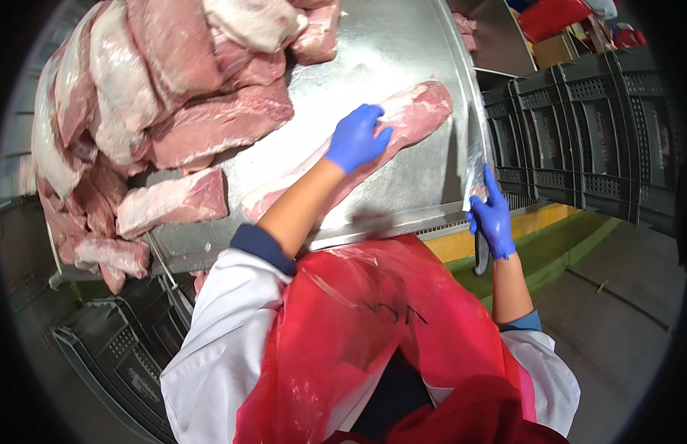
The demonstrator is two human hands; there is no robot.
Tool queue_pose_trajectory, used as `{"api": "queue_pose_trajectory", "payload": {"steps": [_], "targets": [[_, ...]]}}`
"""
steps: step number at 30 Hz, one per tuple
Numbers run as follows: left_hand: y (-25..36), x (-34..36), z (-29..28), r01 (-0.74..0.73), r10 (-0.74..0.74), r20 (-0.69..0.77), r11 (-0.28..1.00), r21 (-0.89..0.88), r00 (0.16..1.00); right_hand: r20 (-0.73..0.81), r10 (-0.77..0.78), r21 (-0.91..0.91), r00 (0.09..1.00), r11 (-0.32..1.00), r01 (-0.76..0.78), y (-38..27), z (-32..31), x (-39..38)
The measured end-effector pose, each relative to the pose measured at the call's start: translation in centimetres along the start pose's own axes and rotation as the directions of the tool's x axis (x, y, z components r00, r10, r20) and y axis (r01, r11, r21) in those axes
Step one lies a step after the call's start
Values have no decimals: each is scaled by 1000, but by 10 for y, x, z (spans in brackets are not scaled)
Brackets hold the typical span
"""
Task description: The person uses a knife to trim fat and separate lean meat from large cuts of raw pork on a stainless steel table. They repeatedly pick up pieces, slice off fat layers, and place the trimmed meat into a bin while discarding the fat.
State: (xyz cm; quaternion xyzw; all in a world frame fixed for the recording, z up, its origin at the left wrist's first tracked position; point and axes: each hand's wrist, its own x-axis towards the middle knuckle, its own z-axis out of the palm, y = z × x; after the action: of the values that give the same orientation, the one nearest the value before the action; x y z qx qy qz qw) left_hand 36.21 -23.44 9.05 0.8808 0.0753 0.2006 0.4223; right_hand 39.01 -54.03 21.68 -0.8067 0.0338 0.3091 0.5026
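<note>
A long strip of pale pink meat with a white fat layer, like a pork loin (415, 122), lies slantwise across the metal table. My left hand (358, 138), in a blue glove, grips it from above near its middle, thumb and fingers pressed to the surface. Off the table's right edge, my right hand (493, 222), also gloved in blue, is closed round a knife (482, 255). The dark handle end sticks out below my fist, and the shiny blade points away from me along the table rim.
Large cuts of meat (169, 52) are piled on the left of the metal table (343, 218). Dark plastic crates (573, 133) stand at the right, with another crate (114, 362) low on the left. A metal rod (162, 259) sits by the table's front edge.
</note>
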Motion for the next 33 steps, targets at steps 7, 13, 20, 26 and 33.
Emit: {"api": "queue_pose_trajectory", "payload": {"steps": [7, 13, 20, 26, 33], "targets": [[15, 151, 93, 330, -481, 357, 851, 408, 801, -137, -144, 281, 980, 943, 178, 32, -11, 119], [-31, 154, 94, 517, -495, 516, 848, 113, 699, 18, -228, 89, 974, 970, 225, 4, 35, 199], [-12, 144, 88, 584, -543, 378, 812, 8, 750, 453, -224, -59, 863, 958, 280, 19, 20, 173], [11, 147, 88, 417, -400, 362, 908, 34, 842, 400, -362, -144, 842, 882, 448, 12, 41, 250], [-14, 155, 72, 461, -438, 381, 887, 36, 814, 579, -175, -26, 796, 972, 233, 28, -7, 151]]}}
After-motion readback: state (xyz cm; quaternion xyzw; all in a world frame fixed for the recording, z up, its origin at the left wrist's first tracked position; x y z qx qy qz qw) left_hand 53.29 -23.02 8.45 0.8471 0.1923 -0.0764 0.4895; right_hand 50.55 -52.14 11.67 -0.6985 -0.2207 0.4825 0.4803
